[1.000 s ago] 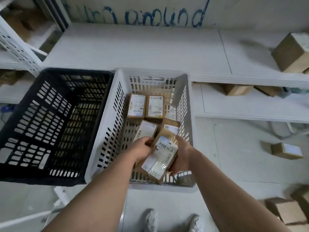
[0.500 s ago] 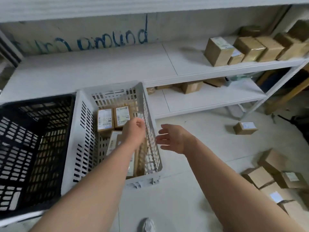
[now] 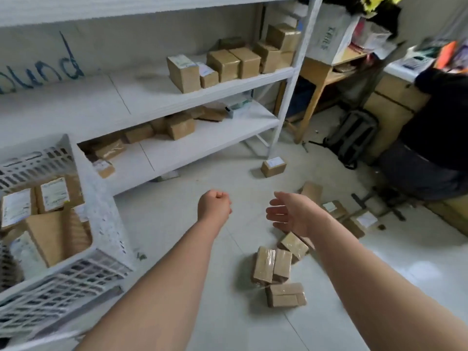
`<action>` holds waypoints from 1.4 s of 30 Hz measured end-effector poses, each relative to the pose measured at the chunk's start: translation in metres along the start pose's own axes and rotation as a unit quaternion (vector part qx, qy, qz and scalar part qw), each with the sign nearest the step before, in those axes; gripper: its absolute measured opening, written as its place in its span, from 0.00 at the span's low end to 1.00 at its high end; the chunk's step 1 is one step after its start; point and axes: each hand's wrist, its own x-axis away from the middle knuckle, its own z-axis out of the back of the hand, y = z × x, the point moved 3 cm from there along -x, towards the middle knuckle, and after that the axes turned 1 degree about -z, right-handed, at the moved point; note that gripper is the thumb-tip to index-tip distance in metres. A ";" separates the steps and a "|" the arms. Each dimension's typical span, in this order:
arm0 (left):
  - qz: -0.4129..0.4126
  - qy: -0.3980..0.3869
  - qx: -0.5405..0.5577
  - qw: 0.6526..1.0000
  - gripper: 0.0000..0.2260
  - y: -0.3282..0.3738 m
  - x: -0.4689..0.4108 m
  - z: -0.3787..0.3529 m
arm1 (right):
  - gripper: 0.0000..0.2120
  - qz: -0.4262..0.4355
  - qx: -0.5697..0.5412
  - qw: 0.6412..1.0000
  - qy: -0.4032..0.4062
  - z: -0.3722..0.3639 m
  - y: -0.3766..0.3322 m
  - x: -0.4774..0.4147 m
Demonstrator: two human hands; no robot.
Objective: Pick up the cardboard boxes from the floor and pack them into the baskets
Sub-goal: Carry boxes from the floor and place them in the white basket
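Observation:
Several taped cardboard boxes lie on the white floor: a cluster below my right forearm, one flat box nearest me, a lone labelled box by the shelf leg, and more to the right. The white basket at the left holds several labelled boxes. My left hand hangs over the floor as an empty fist. My right hand is open, palm turned left, above the floor boxes. Both hands hold nothing.
A white shelf rack with more boxes stands behind. A seated person in dark clothes is at the right, with a grey backpack and a wooden table beside them.
The box I held with both hands now lies in the white basket. Both hands have left the basket and swung right over the floor boxes; the view turned right and the black basket is out of sight.

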 end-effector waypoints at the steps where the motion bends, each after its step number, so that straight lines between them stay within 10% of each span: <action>1: 0.008 -0.018 -0.003 1.000 0.09 -0.005 0.007 -0.030 | 0.12 -0.004 -0.006 1.000 0.016 0.033 0.011 0.000; 14: 0.045 -0.130 -0.124 0.983 0.10 -0.061 0.033 -0.267 | 0.12 -0.081 -0.084 0.986 0.123 0.267 0.138 -0.060; 26: 0.141 -0.124 -0.162 0.969 0.08 -0.161 -0.082 -0.384 | 0.10 -0.125 -0.124 0.977 0.122 0.312 0.212 -0.234; 42: 0.157 -0.209 -0.309 0.914 0.18 -0.502 -0.230 -0.492 | 0.09 -0.142 -0.051 0.987 0.052 0.273 0.415 -0.545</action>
